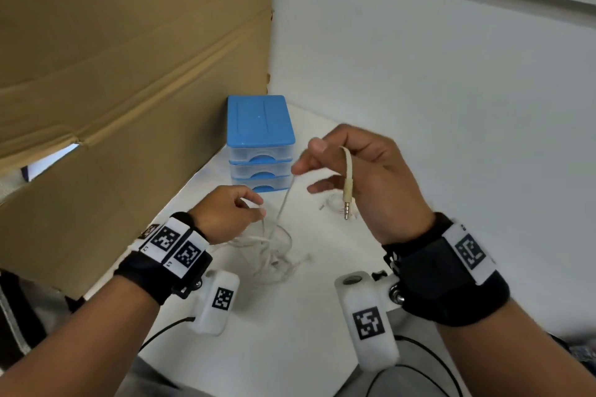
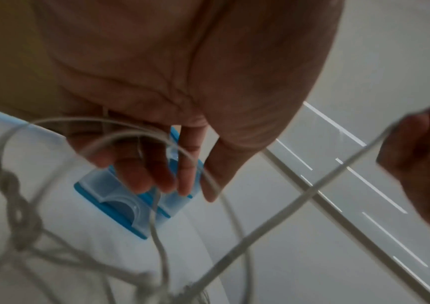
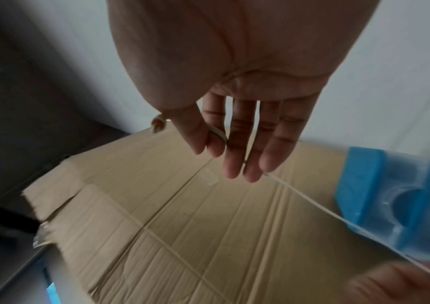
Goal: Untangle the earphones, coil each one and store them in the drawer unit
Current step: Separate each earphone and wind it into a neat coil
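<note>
The drawer unit (image 1: 260, 145) stands at the back of the counter (image 1: 290, 332), just right of the cardboard box (image 1: 113, 90). The tangled earphones (image 1: 274, 255) lie in front of it; another earphone (image 1: 335, 205) lies to their right.

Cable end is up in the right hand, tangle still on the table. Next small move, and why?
Probably draw the right hand up and away, feeding the jack plug end out of the tangle: the left hand already pinches a strand above the knotted loops.
</note>
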A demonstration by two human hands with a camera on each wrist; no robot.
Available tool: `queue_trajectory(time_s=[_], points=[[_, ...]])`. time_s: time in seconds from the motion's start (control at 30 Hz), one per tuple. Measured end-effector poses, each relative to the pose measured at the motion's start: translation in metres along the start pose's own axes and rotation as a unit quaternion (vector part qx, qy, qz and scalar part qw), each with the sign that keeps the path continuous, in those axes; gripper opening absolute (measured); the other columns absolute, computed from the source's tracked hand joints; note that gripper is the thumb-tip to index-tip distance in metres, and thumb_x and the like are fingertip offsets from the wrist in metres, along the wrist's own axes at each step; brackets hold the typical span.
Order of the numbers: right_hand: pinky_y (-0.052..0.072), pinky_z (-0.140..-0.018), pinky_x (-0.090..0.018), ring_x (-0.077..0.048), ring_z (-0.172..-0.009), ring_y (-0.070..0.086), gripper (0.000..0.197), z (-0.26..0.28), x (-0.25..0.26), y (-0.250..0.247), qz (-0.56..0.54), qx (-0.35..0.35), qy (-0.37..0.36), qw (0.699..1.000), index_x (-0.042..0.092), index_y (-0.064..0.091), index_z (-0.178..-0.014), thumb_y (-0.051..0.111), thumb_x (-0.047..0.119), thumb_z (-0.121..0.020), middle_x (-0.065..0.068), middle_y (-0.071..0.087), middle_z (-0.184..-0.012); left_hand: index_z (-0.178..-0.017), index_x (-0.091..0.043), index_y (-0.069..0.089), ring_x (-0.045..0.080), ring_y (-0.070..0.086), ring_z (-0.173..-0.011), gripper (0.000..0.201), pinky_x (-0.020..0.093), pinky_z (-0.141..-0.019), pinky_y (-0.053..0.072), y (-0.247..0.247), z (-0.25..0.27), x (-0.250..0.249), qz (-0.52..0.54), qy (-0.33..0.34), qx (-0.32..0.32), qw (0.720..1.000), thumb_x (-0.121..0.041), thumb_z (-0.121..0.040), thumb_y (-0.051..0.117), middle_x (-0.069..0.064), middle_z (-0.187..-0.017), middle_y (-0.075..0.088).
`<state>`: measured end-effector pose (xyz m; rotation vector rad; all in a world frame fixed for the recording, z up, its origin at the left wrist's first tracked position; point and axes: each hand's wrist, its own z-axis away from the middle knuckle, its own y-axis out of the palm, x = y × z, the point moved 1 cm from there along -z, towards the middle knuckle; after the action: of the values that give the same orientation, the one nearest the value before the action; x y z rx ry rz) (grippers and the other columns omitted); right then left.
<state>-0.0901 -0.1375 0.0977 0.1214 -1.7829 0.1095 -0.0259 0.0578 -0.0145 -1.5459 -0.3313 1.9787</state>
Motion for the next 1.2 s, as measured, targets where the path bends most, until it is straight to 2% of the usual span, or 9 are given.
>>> queue_trajectory(time_s=[0.13,0.3,0.4,0.53,0.73,0.83,0.93,1.1,1.2], points=[[0.058,-0.076,-0.043,-0.026,-0.095,0.069,0.011,-0.006,0.031,0.008,0.114,-0.015,-0.126,0.985,0.008,0.065,-0.081,0.065,0.015,-0.089,-0.015,0.073,-0.094,-0.124,-0.034,0.044,0.019,0.047,-0.112,0.061,0.036,-0.102,0.043,0.008,0.003,0.002,0.02,0.053,-0.118,0.991,0.004,-0.077,0.058,0.001,-0.133,0.032],[0.057,-0.082,-0.038,-0.009,-0.102,0.066,0.007,-0.002,0.059,0.017,0.204,-0.047,-0.202,0.957,0.012,0.066,-0.093,0.069,0.017,-0.088,0.0,0.072,-0.103,-0.127,-0.034,0.041,0.017,0.029,-0.137,0.065,0.033,-0.114,0.028,0.021,0.009,-0.006,0.038,0.106,-0.192,0.975,-0.001,-0.076,0.063,0.003,-0.149,0.026],[0.058,-0.08,-0.038,-0.01,-0.104,0.066,0.009,-0.001,0.068,0.018,0.183,-0.03,-0.211,0.96,0.009,0.066,-0.094,0.069,0.014,-0.087,-0.003,0.072,-0.105,-0.121,-0.042,0.042,0.0,0.046,-0.122,0.066,0.027,-0.106,0.037,0.032,0.018,-0.017,0.141,0.205,-0.138,0.959,-0.008,-0.07,0.067,-0.01,-0.135,0.047],[0.059,-0.079,-0.042,-0.018,-0.1,0.069,0.011,-0.004,0.078,0.024,0.13,0.008,-0.234,0.964,-0.004,0.063,-0.083,0.067,0.006,-0.087,-0.009,0.073,-0.095,-0.127,-0.042,0.044,-0.002,0.054,-0.111,0.064,0.017,-0.087,0.043,0.062,0.021,-0.02,0.094,0.189,0.018,0.977,-0.034,-0.074,0.079,-0.017,-0.126,0.055],[0.056,-0.072,-0.037,-0.041,-0.086,0.064,0.013,-0.016,0.101,0.018,0.087,0.02,-0.302,0.949,-0.006,0.064,-0.09,0.058,0.005,-0.092,-0.033,0.068,-0.095,-0.082,-0.029,0.064,0.012,0.064,-0.071,0.01,0.033,-0.073,0.055,0.056,0.005,0.005,0.016,0.13,-0.006,0.991,-0.025,-0.09,0.062,-0.007,-0.079,0.07],[0.052,-0.063,-0.03,-0.038,-0.072,0.062,0.011,-0.015,0.088,0.017,0.05,0.037,-0.252,0.966,-0.005,0.059,-0.081,0.059,0.001,-0.09,-0.038,0.063,-0.089,-0.079,-0.023,0.066,0.015,0.062,-0.066,0.018,0.037,-0.076,0.053,0.035,-0.001,0.008,0.1,0.116,-0.047,0.987,-0.009,-0.09,0.061,-0.003,-0.072,0.07],[0.047,-0.063,-0.016,-0.009,-0.061,0.059,0.015,0.001,0.039,0.018,0.071,0.137,-0.105,0.982,-0.007,0.059,-0.073,0.063,-0.001,-0.086,-0.033,0.061,-0.072,-0.081,-0.016,0.065,0.005,0.063,-0.058,0.031,0.021,-0.061,0.05,0.009,-0.002,-0.003,0.217,0.11,-0.101,0.965,0.014,-0.084,0.058,0.001,-0.072,0.07],[0.039,-0.066,-0.009,-0.001,-0.068,0.059,0.039,0.034,-0.048,0.015,0.395,0.353,0.091,0.843,0.03,0.064,-0.111,0.05,0.002,-0.087,0.008,0.069,-0.094,-0.09,-0.013,0.064,-0.002,0.065,-0.061,0.036,0.012,-0.052,0.046,-0.018,0.007,-0.022,0.314,0.118,-0.074,0.939,0.02,-0.082,0.052,0.002,-0.088,0.071],[0.04,-0.063,-0.009,0.003,-0.061,0.056,0.042,0.028,-0.059,0.016,0.385,0.267,0.076,0.88,0.032,0.065,-0.107,0.046,0.002,-0.083,0.012,0.068,-0.085,-0.096,-0.009,0.064,0.001,0.068,-0.068,0.033,0.013,-0.054,0.049,-0.02,0.013,-0.032,0.335,0.132,-0.043,0.932,0.019,-0.082,0.053,0.006,-0.093,0.071]])
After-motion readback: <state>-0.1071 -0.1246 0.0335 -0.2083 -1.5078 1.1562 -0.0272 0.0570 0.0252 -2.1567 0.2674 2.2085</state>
